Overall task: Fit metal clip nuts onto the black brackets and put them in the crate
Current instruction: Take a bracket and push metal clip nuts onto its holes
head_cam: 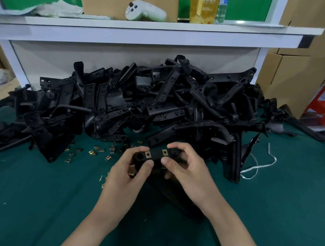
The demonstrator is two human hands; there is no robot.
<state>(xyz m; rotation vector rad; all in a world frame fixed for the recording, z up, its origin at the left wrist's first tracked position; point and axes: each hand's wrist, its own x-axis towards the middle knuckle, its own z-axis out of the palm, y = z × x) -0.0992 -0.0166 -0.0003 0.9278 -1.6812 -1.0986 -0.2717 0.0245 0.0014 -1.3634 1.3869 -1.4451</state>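
As we work at the green tabletop (pixel 29 199), the pile of black brackets (pixel 140 100) heaped across its far side serves as our landmark. Just in front of the pile, near its middle, our two hands share one piece. Our left hand (pixel 126 171) grips the piece's left end with the thumb curled over the top. Our right hand (pixel 185 165) pinches the right end between curled thumb and forefinger, beside a round boss. The held bracket (pixel 155 154) lies roughly level, lifted off the tabletop and just short of the pile's front edge. In front of the pile's left half, loose clip nuts (pixel 91 152) lie scattered on the cloth. A few spare nuts (pixel 132 169) sit tucked in our left palm. Smallest of all, two clip nuts (pixel 147 154) are already seated on the held bracket's bar, one toward each end.

We judge the fitting step to be at or near its end for this piece. The next move calls for checking that each nut is pushed fully home over its hole. If any slot is bare it takes a spare from the palm, and then the piece goes to the crate. We cannot make out the crate. A dark shape (pixel 170 195) lies beneath our hands, on the side away from the pile, but we cannot tell what it is.
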